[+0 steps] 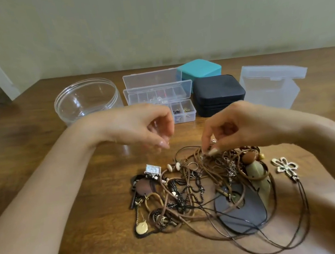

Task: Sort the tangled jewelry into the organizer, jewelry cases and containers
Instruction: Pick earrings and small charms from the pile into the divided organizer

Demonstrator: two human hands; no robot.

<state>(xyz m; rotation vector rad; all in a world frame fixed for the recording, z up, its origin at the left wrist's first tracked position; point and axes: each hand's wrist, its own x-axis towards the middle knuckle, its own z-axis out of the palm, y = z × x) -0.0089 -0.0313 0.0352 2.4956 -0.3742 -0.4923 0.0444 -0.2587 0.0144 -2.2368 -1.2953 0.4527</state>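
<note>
The tangled jewelry lay in a heap on the wooden table, right of the middle and well short of the far edge. It was a knot of brown cords, black bead chains, rings and pendants. A flower pendant lay at the heap's right side, its thin black cord looping toward the person.

The right hand reached in over the heap's far edge. Its thumb and forefinger pinched a small silver piece, and the fingertips touched the brown cords. The left hand hovered above bare wood just left of it, clear of the heap. Its fingers were curled and its thumb and forefinger tips were close together. Blur hid whether they held anything.

Along the far edge stood a row of holders:
- Toward the far left corner, a round clear container.
- Beside it, a clear compartment organizer with its lid up, small items in some cells, and its left part hidden behind the left hand.
- Then a black jewelry case, with a teal jewelry case behind it.
- Farthest right, a frosted plastic box with its lid raised.

A narrow strip of bare wood separated the row from the heap, and both hands were over it. The wider open wood was on the left side of the table, under and around the left forearm.
</note>
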